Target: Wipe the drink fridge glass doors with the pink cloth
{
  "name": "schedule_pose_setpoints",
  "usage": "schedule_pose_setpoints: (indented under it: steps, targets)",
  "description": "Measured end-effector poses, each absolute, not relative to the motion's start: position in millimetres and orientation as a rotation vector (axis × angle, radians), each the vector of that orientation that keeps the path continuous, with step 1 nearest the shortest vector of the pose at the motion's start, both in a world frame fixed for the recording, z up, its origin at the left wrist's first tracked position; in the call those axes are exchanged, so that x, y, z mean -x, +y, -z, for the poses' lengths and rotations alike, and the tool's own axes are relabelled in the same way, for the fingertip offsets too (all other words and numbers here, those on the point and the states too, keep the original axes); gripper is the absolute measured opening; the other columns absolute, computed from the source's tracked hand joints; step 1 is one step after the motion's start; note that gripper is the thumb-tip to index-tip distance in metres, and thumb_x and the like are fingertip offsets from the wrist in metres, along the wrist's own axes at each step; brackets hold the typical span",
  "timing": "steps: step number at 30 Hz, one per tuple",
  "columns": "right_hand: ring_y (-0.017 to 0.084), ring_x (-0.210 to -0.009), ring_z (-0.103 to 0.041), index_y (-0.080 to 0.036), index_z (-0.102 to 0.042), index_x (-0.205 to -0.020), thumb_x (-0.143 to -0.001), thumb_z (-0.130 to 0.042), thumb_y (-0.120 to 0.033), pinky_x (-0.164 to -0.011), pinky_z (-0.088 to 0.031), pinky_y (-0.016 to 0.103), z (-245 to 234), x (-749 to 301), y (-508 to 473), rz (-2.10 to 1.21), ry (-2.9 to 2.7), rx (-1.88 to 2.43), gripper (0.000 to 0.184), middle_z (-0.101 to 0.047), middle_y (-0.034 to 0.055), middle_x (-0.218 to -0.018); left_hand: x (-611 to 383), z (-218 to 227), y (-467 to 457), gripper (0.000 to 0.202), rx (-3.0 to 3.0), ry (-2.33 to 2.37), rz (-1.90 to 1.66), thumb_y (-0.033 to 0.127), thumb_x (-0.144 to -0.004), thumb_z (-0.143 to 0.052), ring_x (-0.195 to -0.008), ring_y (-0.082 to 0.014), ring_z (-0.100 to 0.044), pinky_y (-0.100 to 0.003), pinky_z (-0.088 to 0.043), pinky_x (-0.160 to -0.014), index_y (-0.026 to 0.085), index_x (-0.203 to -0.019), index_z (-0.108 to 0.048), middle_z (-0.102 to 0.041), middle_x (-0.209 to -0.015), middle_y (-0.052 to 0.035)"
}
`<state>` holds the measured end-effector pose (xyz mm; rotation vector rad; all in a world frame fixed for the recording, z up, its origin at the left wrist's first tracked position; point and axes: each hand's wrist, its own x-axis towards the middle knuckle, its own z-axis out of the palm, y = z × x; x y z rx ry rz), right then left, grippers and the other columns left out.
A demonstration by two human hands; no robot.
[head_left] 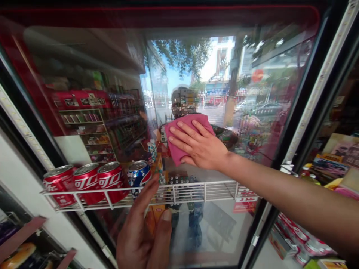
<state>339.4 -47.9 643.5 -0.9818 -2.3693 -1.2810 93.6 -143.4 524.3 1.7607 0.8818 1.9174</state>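
Observation:
My right hand [200, 147] presses a pink cleaning cloth [179, 151] flat against the glass door [120, 67], its fingers lying over the cloth. Lower down, my left hand [143, 231] is raised in front of the white wire rack [206, 190], thumb apart from the fingers and nothing visible between them. Its fingertips overlap the lower right of a blue Pepsi can [138, 173]; whether they touch the can or rack I cannot tell. Left of that can, red cola cans [110, 181] stand tilted in the rack.
Light strips [316, 89] run down the dark door frame on both sides. At the right are printed boxes [331, 166] and packed red cans [297, 235]. Packaged goods [21, 254] sit at lower left. The glass reflects shelves, a street and a person.

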Motion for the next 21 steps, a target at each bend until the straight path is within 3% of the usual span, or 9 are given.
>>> schedule_pose_setpoints:
  steps: [12, 15, 21]
  targets:
    - [0.033, -0.176, -0.020, -0.033, -0.006, -0.181, -0.109, -0.057, -0.064, -0.143, -0.016, 0.069, -642.3, -453.4, -94.1, 1.217, -2.379, 1.081, 0.094, -0.019, 0.0017, -0.188, -138.7, -520.5, -142.0, 0.057, -1.940, 0.828, -1.908, 0.032, -0.096, -0.078, -0.154, -0.0351, -0.059, -0.059, -0.044, -0.135, 0.032, -0.151, -0.066, -0.067, -0.160, -0.0082]
    - [0.037, -0.174, -0.024, -0.038, -0.008, -0.180, -0.108, -0.059, -0.067, -0.141, -0.018, 0.074, -638.5, -485.9, -107.4, 1.219, -2.235, 1.127, 0.093, -0.022, 0.0015, -0.188, -135.6, -520.4, -142.3, 0.060, -1.923, 0.838, -1.906, 0.031, -0.094, -0.079, -0.154, -0.0357, -0.059, -0.059, -0.045, -0.134, 0.031, -0.153, -0.065, -0.066, -0.160, -0.0082]
    - [0.044, -0.174, -0.021, -0.031, -0.009, -0.181, -0.107, -0.057, -0.068, -0.137, -0.015, 0.082, -634.4, -479.0, -104.0, 1.315, -2.012, 1.179, 0.096, -0.021, 0.0099, -0.188, -130.1, -516.7, -142.4, 0.062, -1.918, 0.901, -1.949, 0.033, -0.094, -0.078, -0.153, -0.0354, -0.060, -0.058, -0.042, -0.136, 0.032, -0.155, -0.064, -0.066, -0.161, -0.0060]
